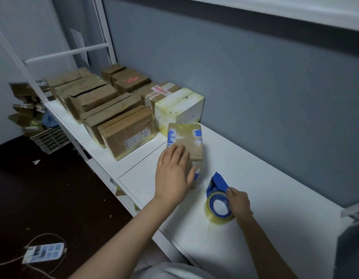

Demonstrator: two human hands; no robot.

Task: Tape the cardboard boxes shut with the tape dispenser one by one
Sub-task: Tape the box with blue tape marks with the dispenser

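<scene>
left hand (pixel 173 174) hides box (pixel 186 141) near end; right hand (pixel 238 202) grips dispenser (pixel 218 198).

Left hand (pixel 173 174) flat on blue-printed cardboard box (pixel 185 140), right hand (pixel 238 202) gripping blue tape dispenser (pixel 218 195) beside it, white table (pixel 255 228), stacked boxes (pixel 114 109) behind.

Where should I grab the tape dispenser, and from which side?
Grip the tape dispenser round its roll end, from the right, as the right hand does: the blue cutter end points away toward the box and must stay clear.
</scene>
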